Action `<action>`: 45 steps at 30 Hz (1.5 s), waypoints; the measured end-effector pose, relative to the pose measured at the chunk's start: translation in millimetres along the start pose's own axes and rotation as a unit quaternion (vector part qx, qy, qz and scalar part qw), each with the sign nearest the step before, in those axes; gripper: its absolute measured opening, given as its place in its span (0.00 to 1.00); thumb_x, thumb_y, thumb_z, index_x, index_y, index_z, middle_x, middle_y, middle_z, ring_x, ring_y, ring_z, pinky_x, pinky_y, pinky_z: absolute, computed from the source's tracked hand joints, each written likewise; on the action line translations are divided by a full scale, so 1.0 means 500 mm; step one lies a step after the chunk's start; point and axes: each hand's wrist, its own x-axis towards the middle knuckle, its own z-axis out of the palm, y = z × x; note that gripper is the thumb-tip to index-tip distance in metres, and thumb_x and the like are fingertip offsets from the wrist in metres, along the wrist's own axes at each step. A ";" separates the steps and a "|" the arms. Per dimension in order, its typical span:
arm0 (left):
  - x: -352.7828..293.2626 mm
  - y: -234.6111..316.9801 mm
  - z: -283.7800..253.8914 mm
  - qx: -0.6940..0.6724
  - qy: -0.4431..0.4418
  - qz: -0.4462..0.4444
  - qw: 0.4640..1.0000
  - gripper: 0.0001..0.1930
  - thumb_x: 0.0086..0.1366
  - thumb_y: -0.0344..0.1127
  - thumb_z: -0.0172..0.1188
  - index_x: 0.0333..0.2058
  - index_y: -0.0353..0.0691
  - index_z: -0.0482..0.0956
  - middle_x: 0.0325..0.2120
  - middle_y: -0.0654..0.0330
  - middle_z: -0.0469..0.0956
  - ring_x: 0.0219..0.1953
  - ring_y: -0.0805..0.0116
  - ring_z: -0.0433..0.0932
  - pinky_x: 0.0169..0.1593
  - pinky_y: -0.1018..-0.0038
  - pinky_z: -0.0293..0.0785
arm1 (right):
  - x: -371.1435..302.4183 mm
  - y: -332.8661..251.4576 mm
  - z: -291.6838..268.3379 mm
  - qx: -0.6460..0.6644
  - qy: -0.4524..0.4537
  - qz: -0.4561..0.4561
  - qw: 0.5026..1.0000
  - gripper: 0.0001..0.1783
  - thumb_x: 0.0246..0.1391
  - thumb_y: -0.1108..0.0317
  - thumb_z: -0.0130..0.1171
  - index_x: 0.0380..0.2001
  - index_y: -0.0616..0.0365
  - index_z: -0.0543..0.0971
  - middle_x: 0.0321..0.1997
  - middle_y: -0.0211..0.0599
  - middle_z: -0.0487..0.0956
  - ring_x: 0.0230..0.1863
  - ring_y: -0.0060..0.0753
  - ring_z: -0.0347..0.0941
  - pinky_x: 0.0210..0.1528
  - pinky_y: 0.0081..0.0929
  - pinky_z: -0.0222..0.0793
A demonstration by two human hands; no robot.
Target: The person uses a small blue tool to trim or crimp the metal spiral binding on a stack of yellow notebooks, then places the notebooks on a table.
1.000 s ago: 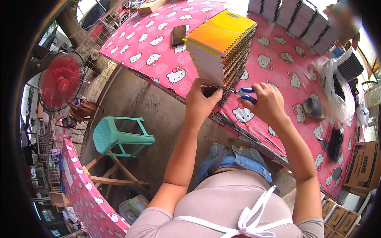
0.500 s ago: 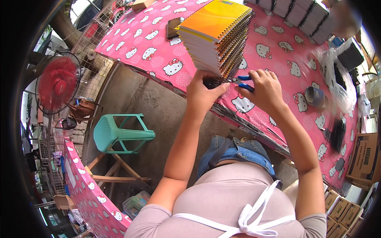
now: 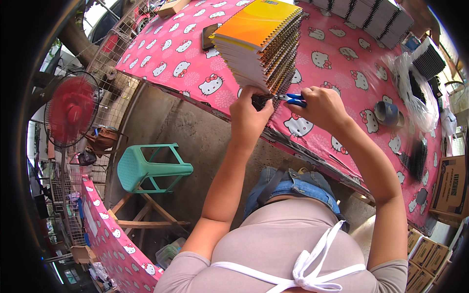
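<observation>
A tall stack of spiral notebooks (image 3: 256,24) with yellow-orange covers stands at the table's near edge, its coiled edges facing right. My left hand (image 3: 248,116) is closed at the stack's near lower corner, thumb and fingers around the corner of a spiral notebook. Something dark shows between that thumb and the fingers; its detail is too small to tell. My right hand (image 3: 323,105) grips blue-handled pliers (image 3: 296,100). Their metal jaws point left and meet the end of the wire coil beside my left thumb, where the exact contact is hidden.
On the pink patterned tablecloth (image 3: 210,85) lie a phone (image 3: 209,36), a roll of tape (image 3: 386,113) and black coils (image 3: 416,160). More bound books (image 3: 364,17) line the far side. A green stool (image 3: 154,168) and a fan (image 3: 72,110) stand left; cartons (image 3: 449,185) sit right.
The pliers' handles have come closer together, and their jaws have shifted slightly left toward the coil. My left hand keeps its hold on the corner. The whole view has shifted a little.
</observation>
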 end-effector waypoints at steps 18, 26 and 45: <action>0.003 -0.059 -0.014 -0.127 -0.065 -0.214 0.966 0.18 0.55 0.33 0.70 0.41 0.33 0.74 0.30 0.60 0.79 0.28 0.76 0.78 0.23 0.80 0.73 | -0.027 0.014 0.055 -0.045 0.204 -0.059 0.976 0.28 0.47 0.39 0.62 0.26 0.58 0.81 0.25 0.40 0.80 0.28 0.41 0.79 0.33 0.38 0.75; 0.004 -0.076 -0.002 -0.130 -0.074 -0.148 0.978 0.17 0.55 0.34 0.70 0.39 0.34 0.74 0.30 0.60 0.79 0.26 0.77 0.78 0.23 0.81 0.72 | -0.005 -0.011 0.049 -0.010 0.033 0.000 0.999 0.29 0.47 0.39 0.61 0.23 0.58 0.81 0.21 0.39 0.79 0.24 0.41 0.79 0.29 0.38 0.75; -0.002 -0.082 -0.010 -0.214 -0.074 -0.292 0.929 0.25 0.51 0.34 0.74 0.44 0.34 0.71 0.31 0.58 0.79 0.26 0.76 0.78 0.23 0.81 0.72 | -0.015 0.020 0.099 -0.027 0.226 -0.071 0.971 0.30 0.48 0.37 0.61 0.21 0.58 0.80 0.18 0.38 0.78 0.22 0.42 0.78 0.27 0.38 0.73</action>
